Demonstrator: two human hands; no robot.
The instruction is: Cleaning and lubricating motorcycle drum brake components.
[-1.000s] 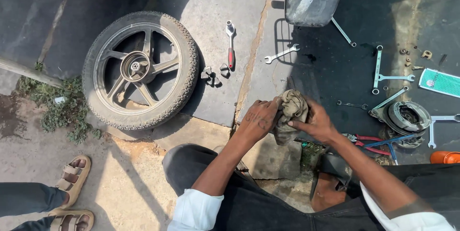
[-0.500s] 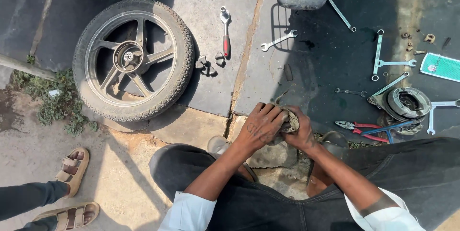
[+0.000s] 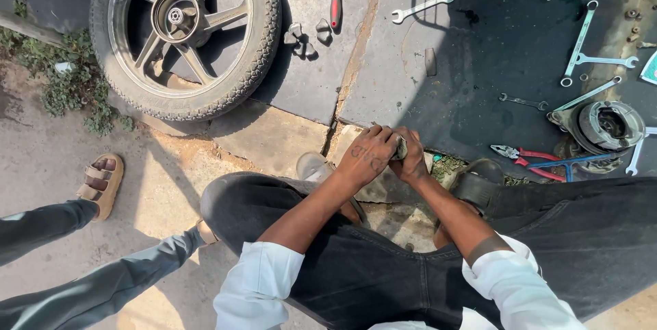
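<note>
Since earlier frame: our hands drawn in closer to knees, part more covered. Left hand [image 3: 369, 155] and right hand [image 3: 413, 159], fingers curled tight, clamp small greyish metal part [image 3: 400, 148] between them, just below oil-dark slab [image 3: 479, 63], well right of wheel [image 3: 185, 29]. We judge part stiff, fairly heavy, greasy; grip by its edges. Red pliers [image 3: 523, 157] right of hands.

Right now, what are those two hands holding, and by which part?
The left hand and right hand together clasp a small grimy metal part; they cover most of it, so the exact grip point cannot be told.
</note>
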